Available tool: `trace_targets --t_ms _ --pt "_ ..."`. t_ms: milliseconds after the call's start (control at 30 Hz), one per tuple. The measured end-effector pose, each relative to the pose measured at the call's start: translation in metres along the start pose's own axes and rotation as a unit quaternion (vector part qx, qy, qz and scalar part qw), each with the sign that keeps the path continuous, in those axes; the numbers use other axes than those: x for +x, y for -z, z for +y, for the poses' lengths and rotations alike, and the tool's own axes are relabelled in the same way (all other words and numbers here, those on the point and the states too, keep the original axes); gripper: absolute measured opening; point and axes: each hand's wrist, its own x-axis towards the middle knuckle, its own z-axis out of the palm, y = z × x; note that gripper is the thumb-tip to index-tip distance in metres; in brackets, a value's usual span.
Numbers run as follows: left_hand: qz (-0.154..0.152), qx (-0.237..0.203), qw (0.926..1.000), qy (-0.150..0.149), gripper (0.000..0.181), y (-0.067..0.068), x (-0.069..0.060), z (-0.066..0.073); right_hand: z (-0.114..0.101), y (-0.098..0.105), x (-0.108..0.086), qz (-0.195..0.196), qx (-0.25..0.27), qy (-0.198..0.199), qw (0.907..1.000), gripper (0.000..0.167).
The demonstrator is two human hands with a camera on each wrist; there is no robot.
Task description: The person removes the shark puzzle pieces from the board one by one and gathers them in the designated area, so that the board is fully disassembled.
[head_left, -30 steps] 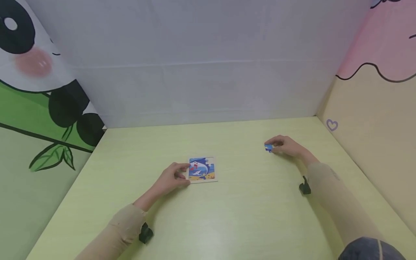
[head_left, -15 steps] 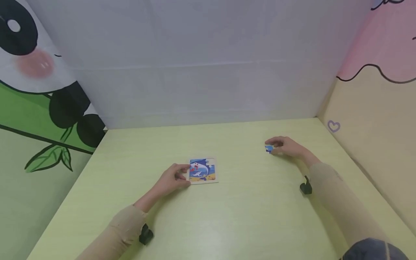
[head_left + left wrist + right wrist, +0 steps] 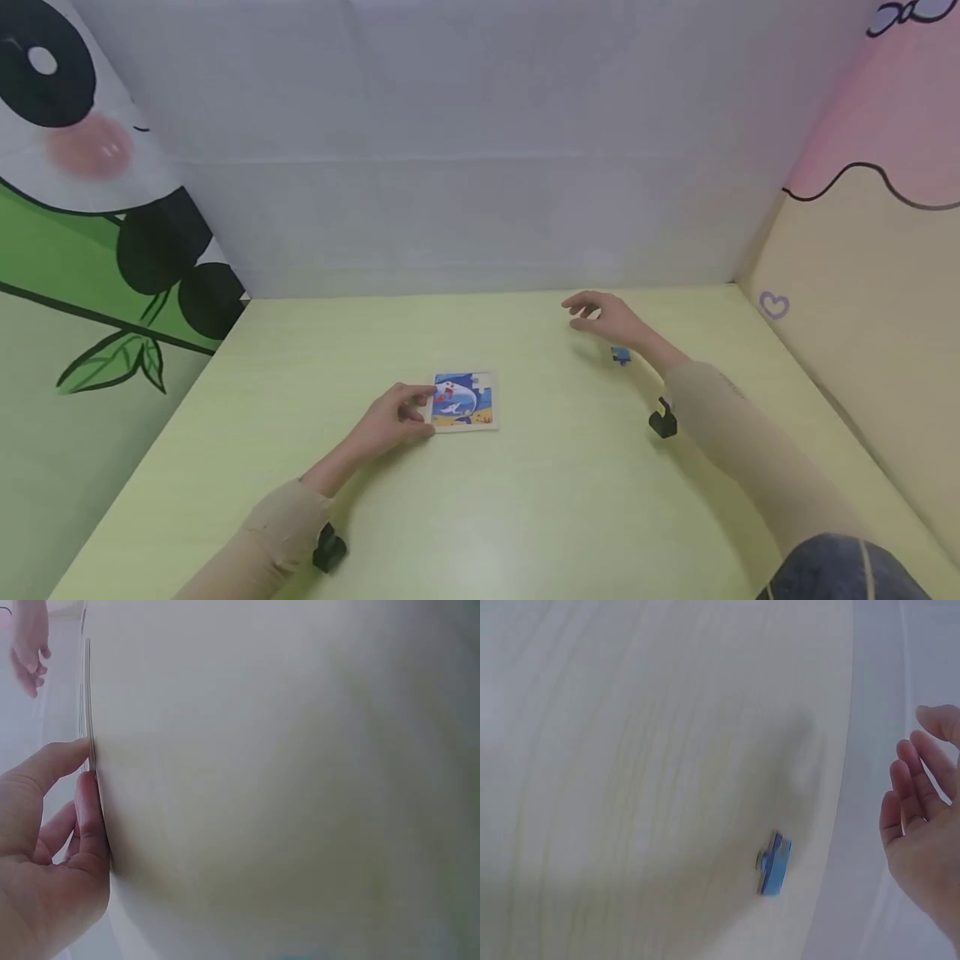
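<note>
A square jigsaw puzzle [image 3: 462,402] with a whale or dolphin picture lies flat on the table in a pale frame. My left hand [image 3: 392,418] grips its left side, fingertips at the edge and thumb at the near corner. In the left wrist view the left hand [image 3: 56,832] meets the thin board [image 3: 88,690] edge-on. A loose blue puzzle piece [image 3: 621,356] rests on the table to the right. Beyond it and slightly left hovers my right hand [image 3: 611,318], fingers loosely bent and holding nothing. The right wrist view shows the puzzle piece [image 3: 775,864] apart from the right hand [image 3: 930,802].
The pale yellow table [image 3: 480,517] meets a whitish back wall [image 3: 480,167]. Painted side panels stand at left [image 3: 97,350] and right [image 3: 862,317]. A dark blue rounded thing [image 3: 825,571] with a light stripe shows at the lower right.
My right hand has let go of the blue puzzle piece and moved up and to the left. The piece stays on the table. The left hand keeps its place at the puzzle.
</note>
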Motion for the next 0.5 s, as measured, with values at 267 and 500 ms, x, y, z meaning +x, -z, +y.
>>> trace_targets --t_ms 267,500 --pt "0.006 0.004 1.0000 -0.002 0.067 0.012 -0.005 -0.005 -0.052 -0.038 0.018 0.020 0.032 0.019 0.9991 0.036" --pt "0.011 0.007 0.9999 -0.009 0.066 0.016 -0.004 -0.005 -0.074 -0.062 0.025 0.020 0.052 0.041 0.9976 0.039"
